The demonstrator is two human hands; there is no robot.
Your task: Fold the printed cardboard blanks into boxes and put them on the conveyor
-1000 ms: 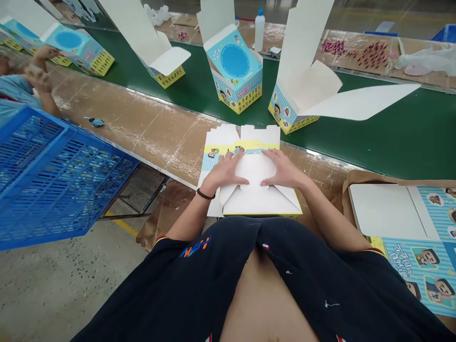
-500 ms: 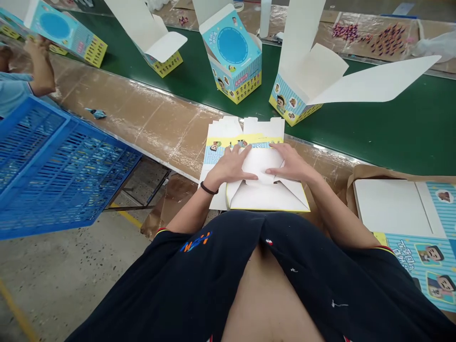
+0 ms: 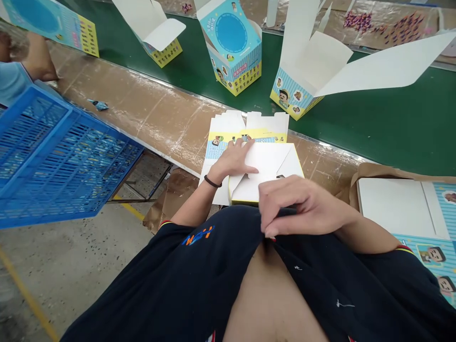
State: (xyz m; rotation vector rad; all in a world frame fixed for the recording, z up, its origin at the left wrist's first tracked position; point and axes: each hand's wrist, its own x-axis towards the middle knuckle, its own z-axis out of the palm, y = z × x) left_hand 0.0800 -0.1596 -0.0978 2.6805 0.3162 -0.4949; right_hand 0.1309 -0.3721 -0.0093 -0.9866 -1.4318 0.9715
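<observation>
A carton (image 3: 256,183) lies in front of me with its white flaps folded into a crossed bottom. Spread flat over its left side and far edge is my left hand (image 3: 235,159), fingers apart. My right hand (image 3: 299,206) is off the carton, raised close to my chest. Its thumb and fingertips are pinched together at the neck opening of my dark shirt (image 3: 199,275); the fabric between them is mostly hidden. Under and beyond the carton lie flat printed carton blanks (image 3: 223,126), white, yellow and blue.
Open printed cartons (image 3: 238,61) stand on the green belt (image 3: 374,118). More blanks (image 3: 399,204) lie at right on brown paper. At left are a blue crate (image 3: 60,166), a small blue item (image 3: 98,104) and another person's arm (image 3: 35,61). Small purple-red pieces (image 3: 402,28) lie beyond the belt.
My right hand has left the carton, come back to my chest and closed at the shirt opening. My left hand stays on the carton. At far left, the other person's carton has shifted.
</observation>
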